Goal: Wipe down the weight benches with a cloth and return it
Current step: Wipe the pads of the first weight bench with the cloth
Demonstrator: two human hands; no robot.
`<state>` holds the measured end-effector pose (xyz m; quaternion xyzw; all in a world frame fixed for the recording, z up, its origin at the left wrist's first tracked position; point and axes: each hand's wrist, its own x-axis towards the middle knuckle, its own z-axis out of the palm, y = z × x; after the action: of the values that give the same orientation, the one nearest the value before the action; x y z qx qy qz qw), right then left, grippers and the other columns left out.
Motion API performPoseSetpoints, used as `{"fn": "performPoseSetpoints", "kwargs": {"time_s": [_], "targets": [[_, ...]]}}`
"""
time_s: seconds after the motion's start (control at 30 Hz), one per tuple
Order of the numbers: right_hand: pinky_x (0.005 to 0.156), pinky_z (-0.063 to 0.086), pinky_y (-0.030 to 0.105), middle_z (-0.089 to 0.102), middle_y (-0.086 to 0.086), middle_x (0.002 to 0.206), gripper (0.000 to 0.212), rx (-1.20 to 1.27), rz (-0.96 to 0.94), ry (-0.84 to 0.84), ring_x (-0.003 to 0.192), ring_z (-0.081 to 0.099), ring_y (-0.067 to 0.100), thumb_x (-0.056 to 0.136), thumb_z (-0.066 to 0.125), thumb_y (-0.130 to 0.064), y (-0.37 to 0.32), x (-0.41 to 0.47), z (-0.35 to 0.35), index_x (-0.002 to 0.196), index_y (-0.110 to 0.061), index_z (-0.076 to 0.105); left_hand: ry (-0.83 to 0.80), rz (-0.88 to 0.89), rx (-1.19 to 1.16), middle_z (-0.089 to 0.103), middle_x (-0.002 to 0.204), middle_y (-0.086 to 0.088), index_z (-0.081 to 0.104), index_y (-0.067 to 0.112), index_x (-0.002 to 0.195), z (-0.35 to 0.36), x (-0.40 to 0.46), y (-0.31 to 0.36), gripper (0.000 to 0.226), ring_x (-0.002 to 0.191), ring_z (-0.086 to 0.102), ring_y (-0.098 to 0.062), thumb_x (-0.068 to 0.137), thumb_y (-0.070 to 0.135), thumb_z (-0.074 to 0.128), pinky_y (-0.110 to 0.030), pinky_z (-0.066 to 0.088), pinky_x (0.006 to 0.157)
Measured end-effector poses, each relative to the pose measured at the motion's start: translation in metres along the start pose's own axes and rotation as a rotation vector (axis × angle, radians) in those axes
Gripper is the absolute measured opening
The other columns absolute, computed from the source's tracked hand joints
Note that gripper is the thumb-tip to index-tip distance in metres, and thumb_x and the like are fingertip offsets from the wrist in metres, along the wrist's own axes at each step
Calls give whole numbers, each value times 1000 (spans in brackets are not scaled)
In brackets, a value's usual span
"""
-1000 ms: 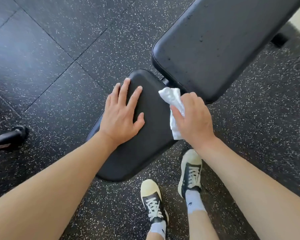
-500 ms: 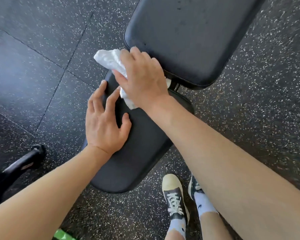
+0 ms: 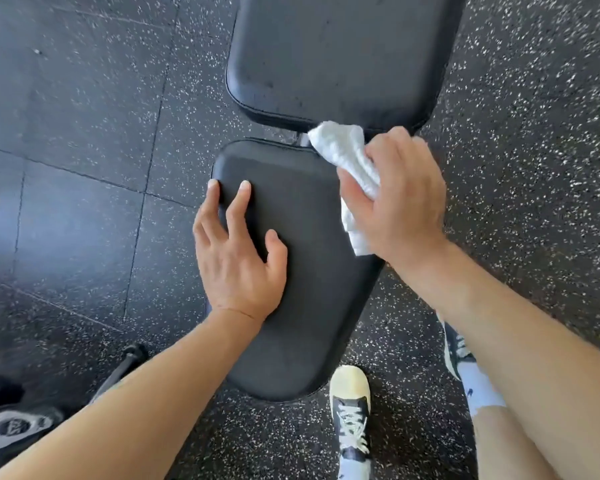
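Note:
A black padded weight bench fills the middle of the view: its seat pad (image 3: 312,306) lies near me and its larger back pad (image 3: 340,60) lies beyond a narrow gap. My left hand (image 3: 238,258) rests flat on the seat pad's left side, fingers spread. My right hand (image 3: 400,199) grips a crumpled white cloth (image 3: 343,150) and presses it against the seat pad's far right edge, by the gap. Part of the cloth is hidden under my palm.
Black speckled rubber floor tiles (image 3: 84,133) surround the bench. My two feet in black and cream sneakers (image 3: 350,410) stand close to the seat's near right corner. A dumbbell (image 3: 18,424) and a black bar (image 3: 125,365) lie at the lower left.
My right hand swept the cloth from the seat pad's right edge over to its far left corner and back to the right edge. My left hand stayed flat on the seat.

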<state>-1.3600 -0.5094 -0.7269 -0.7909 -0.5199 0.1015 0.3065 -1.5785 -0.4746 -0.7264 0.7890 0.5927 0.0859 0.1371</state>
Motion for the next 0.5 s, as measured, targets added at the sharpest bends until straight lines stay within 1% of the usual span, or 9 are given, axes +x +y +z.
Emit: {"fn": "performPoseSetpoints", "kwargs": {"time_s": [0.07, 0.13, 0.2, 0.3, 0.37, 0.43, 0.5], "targets": [[66, 38, 43, 55, 10, 87, 28, -56, 47, 43, 77, 51, 33, 92, 63, -37, -9, 6, 5, 87, -10, 55, -9, -17, -19, 27, 166, -9, 36, 32, 155, 2, -2, -1, 67, 144, 36, -35, 90, 38, 51, -56, 39, 114], [68, 39, 42, 56, 8, 89, 29, -53, 67, 63, 79, 52, 32, 92, 60, -40, -10, 6, 8, 88, -12, 56, -10, -20, -36, 27, 166, -6, 36, 34, 154, 2, -2, -3, 65, 143, 37, -34, 91, 39, 50, -61, 44, 107], [72, 41, 44, 58, 8, 94, 31, -26, 103, 81, 84, 54, 32, 94, 58, -42, -10, 3, 6, 92, -11, 58, -7, -18, -38, 28, 165, -5, 37, 35, 154, 3, -2, -2, 63, 142, 38, -33, 92, 41, 49, -61, 45, 105], [78, 42, 43, 59, 9, 103, 33, 19, 239, 129, 92, 55, 32, 97, 56, -43, -10, -3, 6, 99, -10, 59, -1, -29, -30, 28, 165, -2, 36, 37, 153, 2, -4, 0, 62, 142, 38, -31, 92, 43, 46, -59, 43, 107], [80, 41, 42, 58, 11, 104, 31, 113, 347, 228, 92, 54, 32, 97, 60, -38, -11, -19, 7, 99, -7, 58, 1, -25, -31, 28, 164, -1, 36, 36, 153, 2, -5, 0, 62, 141, 38, -32, 92, 43, 46, -59, 43, 108], [81, 42, 40, 54, 10, 103, 26, 259, 437, 340, 90, 51, 28, 96, 65, -31, -17, -52, 9, 98, -7, 55, -2, -31, -33, 28, 164, 0, 36, 36, 154, 2, -5, 0, 62, 140, 38, -33, 93, 43, 44, -60, 44, 106], [80, 43, 35, 49, 3, 101, 23, 419, 514, 397, 89, 49, 23, 97, 66, -28, -31, -94, 17, 101, -15, 47, -2, -38, -42, 27, 164, 1, 36, 37, 154, 2, -6, 1, 62, 140, 38, -32, 92, 44, 43, -61, 46, 103]]}}
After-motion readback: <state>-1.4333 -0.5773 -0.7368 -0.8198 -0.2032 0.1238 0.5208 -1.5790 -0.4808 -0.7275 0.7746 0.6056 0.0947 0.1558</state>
